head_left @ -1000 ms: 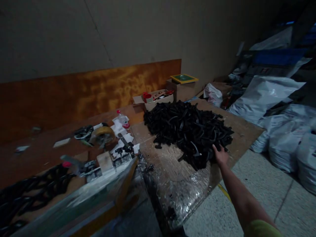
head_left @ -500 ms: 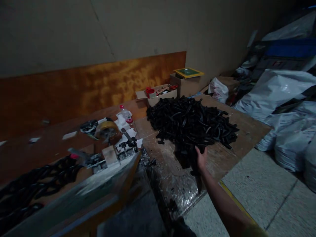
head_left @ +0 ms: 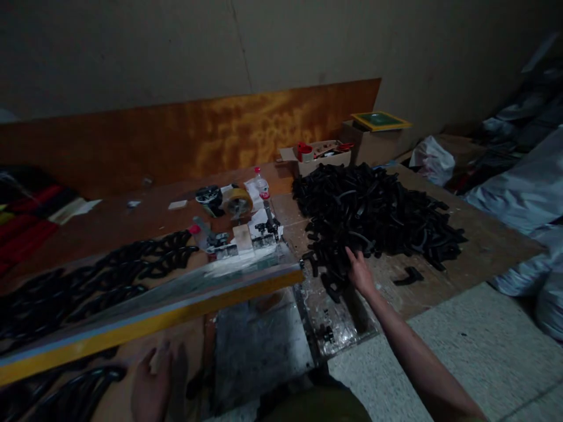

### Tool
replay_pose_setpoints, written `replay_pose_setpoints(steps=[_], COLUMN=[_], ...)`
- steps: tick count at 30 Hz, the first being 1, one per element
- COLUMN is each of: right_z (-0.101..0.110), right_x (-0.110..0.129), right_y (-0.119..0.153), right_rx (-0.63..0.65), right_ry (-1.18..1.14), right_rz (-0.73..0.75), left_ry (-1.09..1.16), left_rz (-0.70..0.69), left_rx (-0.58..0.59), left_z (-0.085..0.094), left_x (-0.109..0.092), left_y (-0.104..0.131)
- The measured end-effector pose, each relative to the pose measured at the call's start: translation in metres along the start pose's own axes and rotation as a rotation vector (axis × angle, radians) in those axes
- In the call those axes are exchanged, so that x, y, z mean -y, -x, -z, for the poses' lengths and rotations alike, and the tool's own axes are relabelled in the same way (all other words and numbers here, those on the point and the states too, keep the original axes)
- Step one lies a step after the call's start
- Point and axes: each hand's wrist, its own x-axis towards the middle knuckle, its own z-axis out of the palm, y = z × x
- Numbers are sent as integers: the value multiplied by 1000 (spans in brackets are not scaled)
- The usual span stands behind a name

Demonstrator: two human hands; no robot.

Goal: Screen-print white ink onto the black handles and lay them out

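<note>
One right hand (head_left: 361,274) outstretched, loosely spread at the black pile (head_left: 373,211), the left hand (head_left: 152,384) low, fingers parted.

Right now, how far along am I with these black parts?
Partway, it seems. Looks done: the black parts in rows on your left, though I can't tell if they're finished. In hand: your right hand is at the near edge of the pile; its grip is unclear. Your left hand looks empty below the frame. Left to do, probably: that big, jumbled pile.
</note>
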Motion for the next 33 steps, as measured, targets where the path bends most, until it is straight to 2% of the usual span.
replay_pose_setpoints(steps=[2,4,8,10,12,15,17,19,21,23,25,28,31,33], right_z=[12,19,22,17,6,-24,-47,-67,-82,-90,-91,-82,-67,-56], right_x=[2,7,30,51,80,134,169,195,211,218,219,216,204,192], right_y=[-4,-7,-9,-8,-4,8,20,32,41,49,55,58,47,35], right_rx=[42,32,-93,-160,-94,190,349,446,483,476,457,438,442,463], right_ry=[35,69,59,6,-62,-158,-190,-187,-140,-64,5,33,-6,-34], right_rz=[31,19,-22,25,172,497,678,804,852,842,821,819,799,722], left_ry=[47,82,158,199,240,289,348,415,470,518,599,857,1101,1139], left_rz=[9,13,10,15,8,-40,-68,-87,-112,-151,-187,-234,-298,-322], left_rx=[34,34,6,-7,-27,-41,-35,-28,-27,-30,-60,-90,59,154], left_z=[-4,-5,-1,1,1,-1,-1,0,4,13,26,52,77,85], left_x=[1,2,7,11,13,5,-8,-24,-42,-63,-87,-128,-163,-172], left_y=[1,3,8,10,13,18,22,26,26,23,17,8,10,18])
